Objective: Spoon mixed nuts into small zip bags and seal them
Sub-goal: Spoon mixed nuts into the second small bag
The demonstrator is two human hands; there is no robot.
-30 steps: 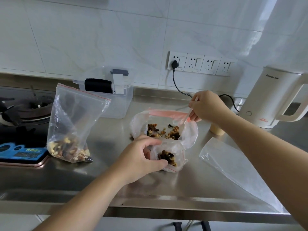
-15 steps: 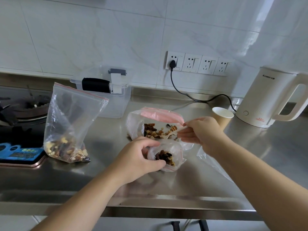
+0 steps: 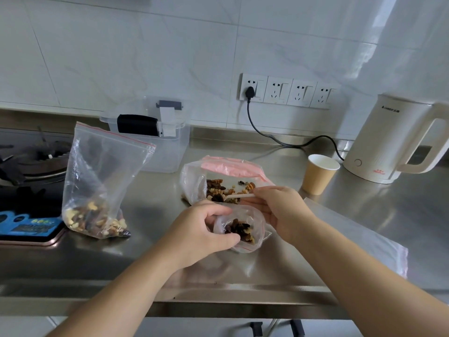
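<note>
The left hand point(image 3: 206, 229) curls round the small bag's point(image 3: 243, 229) mouth. The right hand point(image 3: 279, 210) pinches a spoon point(image 3: 239, 196); its bowl is hard to make out.

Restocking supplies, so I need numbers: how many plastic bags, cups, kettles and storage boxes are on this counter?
Plastic bags: 4 (upright bag, open nut bag, small bag, flat empty bag)
Paper cup: 1
Kettle: 1
Clear box: 1
Total: 7

Both forearms reach forward, bare. The left grip point(image 3: 206, 227) curls its fingers and thumb round a small bag's open rim. Just right of it, the right grip point(image 3: 277, 210) pinches a thin handle, knuckles up.
</note>
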